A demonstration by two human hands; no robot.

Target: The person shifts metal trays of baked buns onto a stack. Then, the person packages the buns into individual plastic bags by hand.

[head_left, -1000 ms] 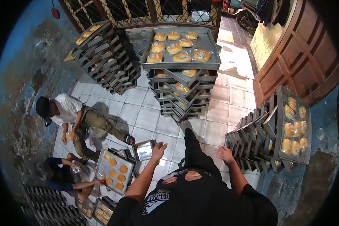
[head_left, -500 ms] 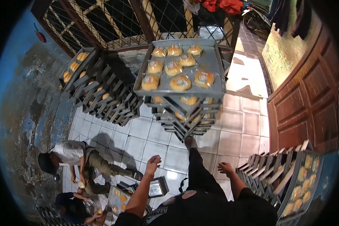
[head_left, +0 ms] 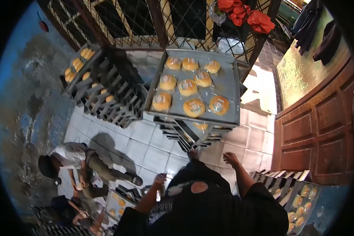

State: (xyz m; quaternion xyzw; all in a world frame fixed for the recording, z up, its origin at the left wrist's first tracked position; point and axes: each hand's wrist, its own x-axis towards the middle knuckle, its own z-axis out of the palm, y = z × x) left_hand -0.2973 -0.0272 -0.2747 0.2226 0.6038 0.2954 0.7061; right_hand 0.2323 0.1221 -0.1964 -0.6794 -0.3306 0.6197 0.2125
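Both our grips look empty: the left hand [head_left: 160, 179] loosely curled, the right hand [head_left: 231, 158] partly open, fingers bent. Ahead, golden buns in clear wrappers [head_left: 188, 87] lie in one layer on a grey metal tray [head_left: 226, 80], probably to avoid squashing; staggered trays beneath [head_left: 181, 135] seemingly leave clearance for buns.

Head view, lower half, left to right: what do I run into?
Co-worker in a white top → wearer's left hand → wearer's right hand → tray stack with wrapped buns at the right. The middle stack is left out, as it overlaps the hands' span.
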